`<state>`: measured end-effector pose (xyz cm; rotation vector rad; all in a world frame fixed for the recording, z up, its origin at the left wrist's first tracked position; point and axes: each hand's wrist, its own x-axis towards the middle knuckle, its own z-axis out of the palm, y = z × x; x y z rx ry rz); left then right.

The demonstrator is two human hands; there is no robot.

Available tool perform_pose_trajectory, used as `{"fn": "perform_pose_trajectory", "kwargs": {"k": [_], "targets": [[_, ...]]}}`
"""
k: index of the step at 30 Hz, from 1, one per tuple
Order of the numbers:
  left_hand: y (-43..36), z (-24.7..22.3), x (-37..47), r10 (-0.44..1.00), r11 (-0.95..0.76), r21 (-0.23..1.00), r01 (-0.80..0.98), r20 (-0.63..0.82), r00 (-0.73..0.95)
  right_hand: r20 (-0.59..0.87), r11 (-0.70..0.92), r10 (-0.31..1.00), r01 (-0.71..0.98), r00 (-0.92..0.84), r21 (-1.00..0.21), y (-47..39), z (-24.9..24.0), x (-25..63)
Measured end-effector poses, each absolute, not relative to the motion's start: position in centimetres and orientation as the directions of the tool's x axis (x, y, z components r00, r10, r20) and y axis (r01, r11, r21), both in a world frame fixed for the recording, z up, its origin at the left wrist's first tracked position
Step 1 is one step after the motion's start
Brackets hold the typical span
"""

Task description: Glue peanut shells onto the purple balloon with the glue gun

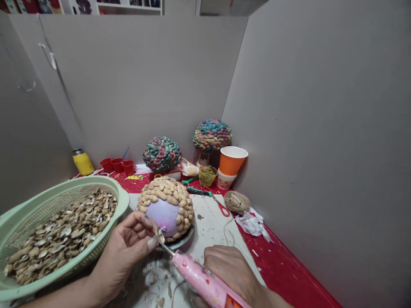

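Between its thumb and fingers my left hand (pixel 130 244) pinches a peanut shell (pixel 159 235). The metal tip of a pink glue gun (pixel 205 278) meets that shell. My right hand (pixel 229 269) is closed round the glue gun, at the lower middle. Just beyond the shell, a purple balloon (pixel 163 214) partly covered with peanut shells (pixel 170 190) rests on a metal dish (pixel 184 243). A green basket (pixel 123 196) to the left holds many loose shells (pixel 69 233).
Two coloured shell balls (pixel 162 154) (pixel 212 135) stand behind. Near them are an orange cup (pixel 233 159), red cups (pixel 117 165), a yellow bottle (pixel 82 162) and scissors (pixel 224 209). Twine (pixel 236 202) and crumpled tissue (pixel 253 224) lie rightward, beside a grey wall (pixel 321 128).
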<state>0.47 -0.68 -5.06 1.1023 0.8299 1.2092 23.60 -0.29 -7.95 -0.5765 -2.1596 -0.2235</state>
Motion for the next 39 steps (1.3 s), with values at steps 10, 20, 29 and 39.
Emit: {"fn": "perform_pose_trajectory", "kwargs": {"k": [10, 20, 29, 39], "targets": [[-0.57, -5.34, 0.76, 0.974, -0.002, 0.948, -0.318, 0.075, 0.216, 0.784, 0.872, 0.322, 0.488, -0.531, -0.028, -0.40, -8.07, 23.74], [-0.84, -5.41, 0.83, 0.977, 0.006, 0.946, -0.325, 0.064, 0.205, 0.758, 0.863, 0.322, 0.505, -0.567, 0.011, -0.48, -7.60, 23.60], [-0.95, -5.38, 1.06, 0.976, 0.033, 0.943, -0.332, 0.040, 0.213, 0.759, 0.856, 0.324, 0.516, -0.565, 0.018, -0.73, -7.12, 23.68], [-0.89, -5.19, 0.75, 0.978, 0.006, 0.947, -0.320, 0.061, 0.199, 0.790, 0.864, 0.313, 0.503, -0.528, -0.006, -0.54, -7.52, 23.55]]}}
